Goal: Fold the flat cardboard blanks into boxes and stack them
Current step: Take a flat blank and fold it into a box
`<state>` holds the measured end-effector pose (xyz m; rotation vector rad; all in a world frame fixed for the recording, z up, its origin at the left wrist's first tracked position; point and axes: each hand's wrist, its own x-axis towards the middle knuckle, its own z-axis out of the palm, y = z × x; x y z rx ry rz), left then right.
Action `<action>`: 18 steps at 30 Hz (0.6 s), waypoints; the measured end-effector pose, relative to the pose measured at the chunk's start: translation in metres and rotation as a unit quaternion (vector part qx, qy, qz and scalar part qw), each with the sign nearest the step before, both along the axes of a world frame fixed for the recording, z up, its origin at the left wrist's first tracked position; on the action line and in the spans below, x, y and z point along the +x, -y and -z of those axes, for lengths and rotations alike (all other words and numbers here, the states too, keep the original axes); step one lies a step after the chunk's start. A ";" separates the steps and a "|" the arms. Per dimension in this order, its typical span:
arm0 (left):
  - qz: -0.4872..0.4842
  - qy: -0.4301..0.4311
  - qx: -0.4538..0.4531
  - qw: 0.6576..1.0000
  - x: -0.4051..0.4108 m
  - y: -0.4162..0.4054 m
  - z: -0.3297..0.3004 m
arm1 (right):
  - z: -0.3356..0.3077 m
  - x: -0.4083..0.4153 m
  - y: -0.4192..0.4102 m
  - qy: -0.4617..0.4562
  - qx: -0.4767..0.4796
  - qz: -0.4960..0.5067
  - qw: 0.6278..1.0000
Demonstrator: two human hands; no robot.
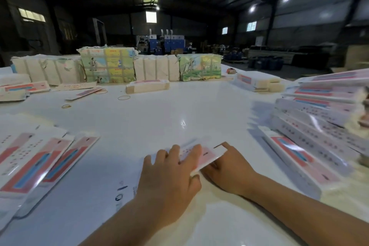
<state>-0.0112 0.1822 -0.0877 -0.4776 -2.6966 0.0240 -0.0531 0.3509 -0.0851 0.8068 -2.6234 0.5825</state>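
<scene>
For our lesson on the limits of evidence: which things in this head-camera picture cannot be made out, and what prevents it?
1. Pink-and-white cardboard blank: fold state unclear, covered by the left hand and right hand, and blurred.
2. Small print on the flat red-and-blue blanks: too small, blurred.
3. Stack of folded white boxes: cut off by the right edge.
4. Dark hall machinery: too dim and distant.

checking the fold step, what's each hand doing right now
Left hand: fingers lie over the cardboard blank, thumb curled under its edge, gripping it.
Right hand: under the blank's right end, holding it.
</scene>
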 end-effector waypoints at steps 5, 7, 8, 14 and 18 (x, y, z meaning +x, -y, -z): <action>-0.008 0.006 0.028 1.000 0.002 0.007 -0.002 | -0.009 -0.007 -0.004 0.154 -0.281 0.066 0.945; -0.037 0.011 0.016 0.999 0.001 0.009 -0.001 | -0.013 -0.008 -0.006 0.190 -0.436 0.091 0.875; -0.053 0.013 0.012 0.998 0.000 0.010 -0.001 | -0.013 -0.006 -0.007 0.175 -0.466 0.092 0.862; -0.112 -0.002 0.030 0.993 -0.003 0.009 0.002 | -0.003 0.006 -0.005 -0.059 -0.075 0.049 0.994; -0.131 -0.024 0.000 0.991 -0.001 0.006 0.004 | 0.001 0.012 -0.001 -0.083 -0.048 0.043 0.995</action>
